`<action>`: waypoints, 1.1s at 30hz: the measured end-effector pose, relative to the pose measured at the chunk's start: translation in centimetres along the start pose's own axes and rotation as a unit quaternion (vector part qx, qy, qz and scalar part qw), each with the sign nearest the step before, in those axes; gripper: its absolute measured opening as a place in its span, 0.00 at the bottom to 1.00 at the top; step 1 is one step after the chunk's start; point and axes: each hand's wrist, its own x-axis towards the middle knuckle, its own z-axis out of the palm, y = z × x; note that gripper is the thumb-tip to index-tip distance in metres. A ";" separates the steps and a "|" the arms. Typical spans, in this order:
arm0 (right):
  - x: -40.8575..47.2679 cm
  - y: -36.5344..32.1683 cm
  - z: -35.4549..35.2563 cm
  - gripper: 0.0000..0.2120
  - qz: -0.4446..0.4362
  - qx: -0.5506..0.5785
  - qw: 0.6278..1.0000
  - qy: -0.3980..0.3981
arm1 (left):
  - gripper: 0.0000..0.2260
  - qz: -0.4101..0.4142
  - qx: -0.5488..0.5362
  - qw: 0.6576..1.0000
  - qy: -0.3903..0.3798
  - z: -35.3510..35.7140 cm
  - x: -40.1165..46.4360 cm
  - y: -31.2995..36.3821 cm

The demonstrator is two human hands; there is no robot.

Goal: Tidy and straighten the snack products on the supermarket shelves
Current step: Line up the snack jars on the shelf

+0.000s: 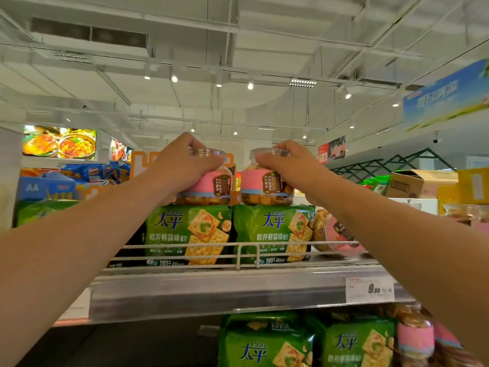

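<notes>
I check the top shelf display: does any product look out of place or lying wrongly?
Yes. One pink-labelled jar lies on its side beside the green cracker bags, while the two jars on top stand upright.

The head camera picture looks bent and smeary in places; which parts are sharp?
Head view: wide-angle lens curves the shelf rail and ceiling; the two jars and green cracker packs centre are fairly sharp; the blue banner and lower-right packs blur; ceiling spotlights glare.

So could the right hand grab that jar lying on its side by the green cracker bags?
Probably not right now: the right hand is gripping an upright jar, though the tipped jar lies uncovered just below it.
</notes>
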 end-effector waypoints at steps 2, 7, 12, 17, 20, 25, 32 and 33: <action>-0.2 -0.1 0.1 0.17 -0.009 0.009 1.000 0.018 | 0.16 0.010 -0.012 1.000 0.017 0.1 -0.2 0.0; -1.4 -1.6 -1.8 0.22 -0.038 0.022 0.996 0.072 | 0.15 0.115 -0.027 0.988 0.103 -0.2 -1.0 1.1; -6.3 -2.8 -6.6 0.19 -0.076 -0.011 0.991 0.108 | 0.15 0.172 -0.177 0.966 0.074 1.2 -2.6 4.4; -13.2 -1.6 -12.0 0.20 -0.036 -0.019 0.987 0.154 | 0.16 0.185 -0.298 0.935 -0.053 5.9 -6.7 7.2; -17.5 -0.7 -15.1 0.18 -0.005 -0.056 0.981 0.185 | 0.18 0.201 -0.310 0.920 -0.132 9.4 -9.4 8.6; -24.0 0.8 -20.2 0.16 0.043 -0.095 0.968 0.229 | 0.19 0.205 -0.323 0.900 -0.210 15.4 -13.0 10.8; -30.1 3.0 -27.9 0.22 0.091 -0.129 0.961 0.226 | 0.24 0.193 -0.313 0.891 -0.266 23.4 -17.0 14.0; -30.6 3.7 -29.1 0.21 0.093 -0.131 0.962 0.222 | 0.23 0.195 -0.306 0.891 -0.272 24.5 -17.4 14.5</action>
